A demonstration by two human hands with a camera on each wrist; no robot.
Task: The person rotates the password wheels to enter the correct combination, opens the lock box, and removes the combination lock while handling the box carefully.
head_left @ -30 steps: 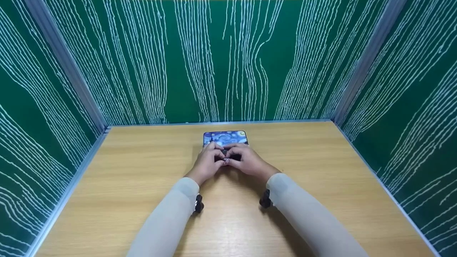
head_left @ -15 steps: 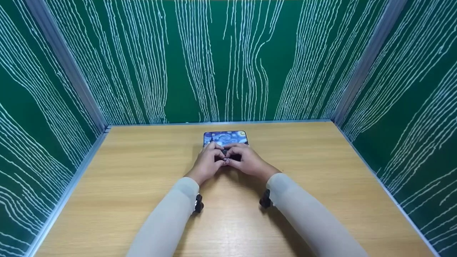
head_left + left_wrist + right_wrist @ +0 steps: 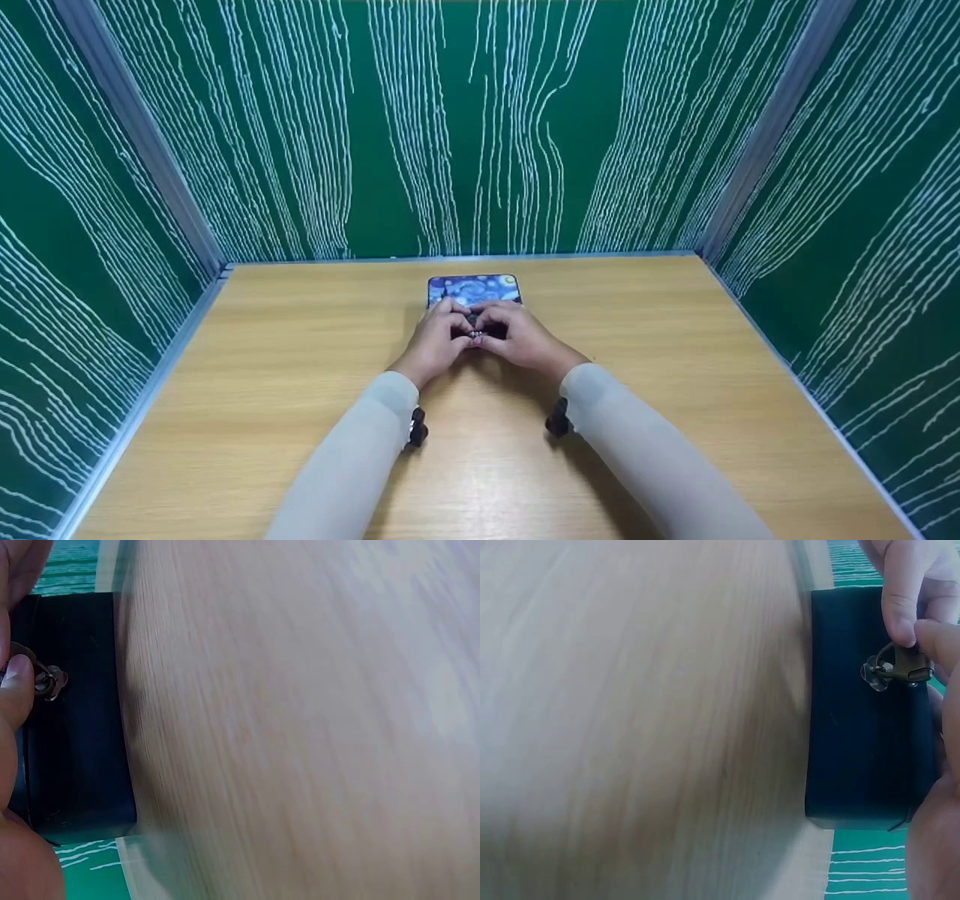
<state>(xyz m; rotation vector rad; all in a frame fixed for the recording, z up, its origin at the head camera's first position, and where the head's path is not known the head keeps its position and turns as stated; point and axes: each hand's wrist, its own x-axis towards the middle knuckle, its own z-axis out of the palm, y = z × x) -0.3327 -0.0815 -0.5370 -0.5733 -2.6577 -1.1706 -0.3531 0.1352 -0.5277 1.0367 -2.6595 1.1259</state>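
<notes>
A dark blue box [image 3: 855, 750] with a swirling blue-and-yellow painted lid [image 3: 480, 287] sits near the back of the table. On its near side is a small metal catch [image 3: 874, 675], through which passes the curved shackle of a small brass-coloured padlock [image 3: 910, 665]. My left hand [image 3: 437, 343] lies along the box's left, its thumb and fingers curled to the padlock. From the other side my right hand [image 3: 525, 337] pinches the same padlock, with both thumb tips almost meeting. The fingers cover much of the padlock and the front of the lid.
A wooden table [image 3: 480, 465] extends around the box. Green panels [image 3: 480, 135] with white wavy lines stand at the back and both sides, joined by grey metal posts [image 3: 150, 135]. Dark wrist devices [image 3: 417, 429] sit at the sleeve cuffs.
</notes>
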